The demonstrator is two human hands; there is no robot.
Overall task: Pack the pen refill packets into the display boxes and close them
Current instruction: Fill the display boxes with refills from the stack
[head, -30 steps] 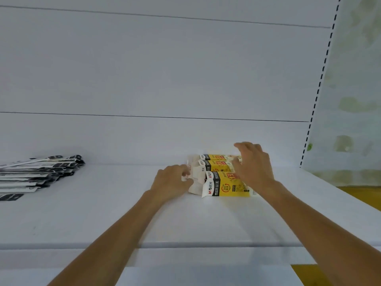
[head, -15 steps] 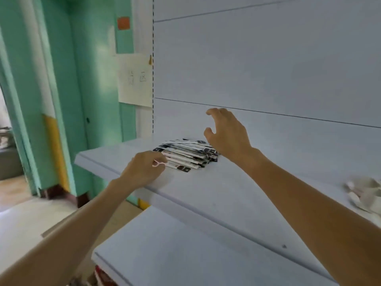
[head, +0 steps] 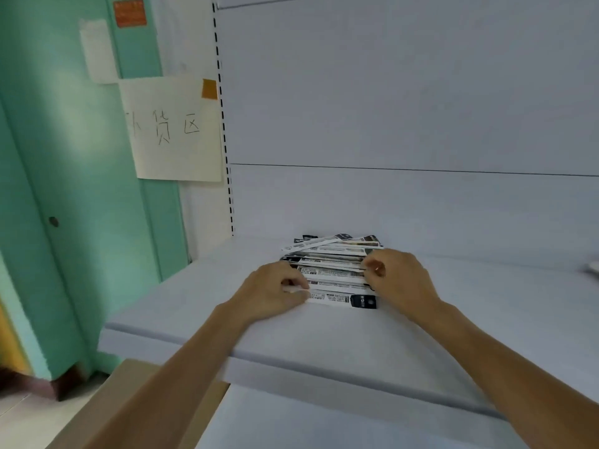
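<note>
A fanned pile of black-and-white pen refill packets (head: 334, 264) lies on the white shelf (head: 324, 332) against the back panel. My left hand (head: 275, 291) rests on the pile's left end, fingers curled onto the edges of the front packets. My right hand (head: 397, 275) is at the pile's right end, fingertips pinching the ends of packets in the middle of the pile. The display boxes are out of view except for a white scrap (head: 593, 267) at the right edge.
A lower shelf (head: 324, 422) juts out below the front edge. To the left stand a teal wall and door (head: 81, 205) with a handwritten paper sign (head: 175, 128). A brown cardboard surface (head: 136, 400) lies at the lower left.
The view swung left from the yellow display boxes to the packet pile. Both hands left the boxes, reached across, and now grip the two ends of the pile.
</note>
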